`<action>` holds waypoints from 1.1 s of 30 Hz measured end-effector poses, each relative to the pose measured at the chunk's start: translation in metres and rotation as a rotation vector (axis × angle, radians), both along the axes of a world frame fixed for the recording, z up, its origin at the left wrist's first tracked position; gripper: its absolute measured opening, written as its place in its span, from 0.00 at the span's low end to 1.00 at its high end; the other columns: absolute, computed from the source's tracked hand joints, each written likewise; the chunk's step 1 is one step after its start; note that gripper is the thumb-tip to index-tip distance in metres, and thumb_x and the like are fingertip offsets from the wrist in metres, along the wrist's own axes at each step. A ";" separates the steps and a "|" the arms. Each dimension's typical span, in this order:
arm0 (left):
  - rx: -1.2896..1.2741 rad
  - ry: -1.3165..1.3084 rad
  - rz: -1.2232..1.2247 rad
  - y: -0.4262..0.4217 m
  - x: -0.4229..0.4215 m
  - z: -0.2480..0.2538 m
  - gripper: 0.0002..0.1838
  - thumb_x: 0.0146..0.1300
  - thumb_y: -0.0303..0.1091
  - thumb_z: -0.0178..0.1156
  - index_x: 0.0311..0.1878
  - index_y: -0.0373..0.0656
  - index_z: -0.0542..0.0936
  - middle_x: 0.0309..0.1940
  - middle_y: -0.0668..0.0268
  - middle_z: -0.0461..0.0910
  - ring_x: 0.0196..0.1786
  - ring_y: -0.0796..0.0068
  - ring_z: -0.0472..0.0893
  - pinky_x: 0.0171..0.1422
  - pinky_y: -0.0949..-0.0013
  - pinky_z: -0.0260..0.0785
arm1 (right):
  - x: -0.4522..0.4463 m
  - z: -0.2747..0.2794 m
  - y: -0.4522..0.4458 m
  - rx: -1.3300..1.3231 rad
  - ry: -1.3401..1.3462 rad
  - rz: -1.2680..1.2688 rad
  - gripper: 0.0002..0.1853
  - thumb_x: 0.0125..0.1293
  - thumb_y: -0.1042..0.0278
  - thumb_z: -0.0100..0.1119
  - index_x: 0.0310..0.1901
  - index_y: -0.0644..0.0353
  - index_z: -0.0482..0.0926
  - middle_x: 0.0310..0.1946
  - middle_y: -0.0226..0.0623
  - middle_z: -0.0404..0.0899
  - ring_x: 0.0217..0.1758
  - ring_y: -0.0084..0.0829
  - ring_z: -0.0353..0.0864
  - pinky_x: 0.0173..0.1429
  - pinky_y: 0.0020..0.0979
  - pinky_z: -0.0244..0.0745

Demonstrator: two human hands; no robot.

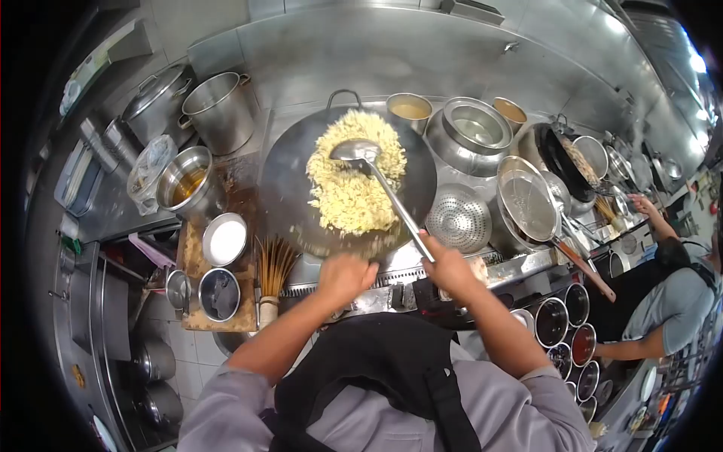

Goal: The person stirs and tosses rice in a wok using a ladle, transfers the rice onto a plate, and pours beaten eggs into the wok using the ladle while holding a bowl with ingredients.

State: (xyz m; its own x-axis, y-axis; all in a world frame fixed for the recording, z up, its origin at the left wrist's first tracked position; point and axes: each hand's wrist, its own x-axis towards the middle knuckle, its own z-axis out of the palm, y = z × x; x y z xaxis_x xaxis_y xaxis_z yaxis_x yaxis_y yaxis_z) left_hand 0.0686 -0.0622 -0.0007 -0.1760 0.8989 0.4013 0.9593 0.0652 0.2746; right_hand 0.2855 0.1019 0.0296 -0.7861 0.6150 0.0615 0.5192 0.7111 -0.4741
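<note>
Stainless-steel wall (422, 53) curves behind the cooking worktop (307, 270) in the head view, where a dark wok (282, 181) sits in front of the person. Pale, yellowish rice (354, 207) lies heaped in its middle, ahead of both hands and apart from the fingers. On the right hand (450, 267), the fingers are wrapped round the handle of a ladle (393, 198), whose bowl rests amid the rice, away from the grip. The left hand (348, 277) is curled at the wok's near edge, blurred; whether its fingers clamp anything I cannot tell. Beside the wok's right side sits a perforated colander (458, 218); a bamboo brush (275, 267) stands near its lower left.
</note>
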 end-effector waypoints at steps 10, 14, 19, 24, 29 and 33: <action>0.104 -0.086 -0.048 0.048 -0.035 0.011 0.23 0.66 0.49 0.57 0.20 0.43 0.79 0.22 0.56 0.80 0.29 0.50 0.80 0.35 0.49 0.72 | 0.067 0.104 -0.050 -0.698 -0.124 -0.155 0.31 0.70 0.66 0.62 0.74 0.48 0.68 0.31 0.38 0.79 0.29 0.25 0.74 0.35 0.28 0.73; -0.062 0.008 -0.023 -0.010 0.001 -0.017 0.25 0.67 0.51 0.58 0.19 0.44 0.77 0.21 0.58 0.78 0.28 0.52 0.79 0.36 0.49 0.72 | 0.015 0.016 -0.026 -0.082 0.077 0.001 0.32 0.67 0.63 0.64 0.73 0.50 0.68 0.32 0.53 0.81 0.31 0.49 0.80 0.45 0.41 0.77; -0.091 0.063 -0.078 -0.034 -0.014 0.039 0.22 0.65 0.52 0.58 0.20 0.46 0.80 0.21 0.62 0.80 0.28 0.56 0.81 0.32 0.51 0.73 | 0.072 0.110 -0.064 -0.546 -0.042 -0.105 0.31 0.68 0.65 0.65 0.72 0.49 0.70 0.29 0.47 0.81 0.29 0.35 0.80 0.39 0.36 0.76; 0.237 -0.091 -0.043 0.037 -0.034 0.016 0.23 0.66 0.50 0.57 0.20 0.45 0.79 0.21 0.60 0.79 0.28 0.53 0.81 0.34 0.49 0.73 | 0.068 0.131 -0.064 -0.631 -0.211 -0.250 0.30 0.68 0.66 0.64 0.72 0.47 0.71 0.26 0.42 0.80 0.28 0.28 0.78 0.35 0.35 0.73; -0.048 0.004 -0.105 -0.037 0.007 -0.006 0.20 0.61 0.48 0.63 0.18 0.46 0.77 0.19 0.60 0.77 0.24 0.55 0.79 0.30 0.51 0.72 | 0.053 0.032 -0.037 -0.043 0.093 -0.006 0.30 0.68 0.68 0.65 0.72 0.49 0.71 0.24 0.34 0.76 0.25 0.22 0.72 0.32 0.29 0.71; 0.156 0.040 -0.069 -0.011 -0.023 0.027 0.23 0.62 0.49 0.63 0.17 0.45 0.75 0.17 0.61 0.75 0.23 0.56 0.77 0.28 0.51 0.71 | 0.097 0.096 -0.072 -0.486 0.096 -0.172 0.30 0.67 0.73 0.65 0.70 0.51 0.73 0.24 0.30 0.75 0.23 0.19 0.70 0.30 0.26 0.69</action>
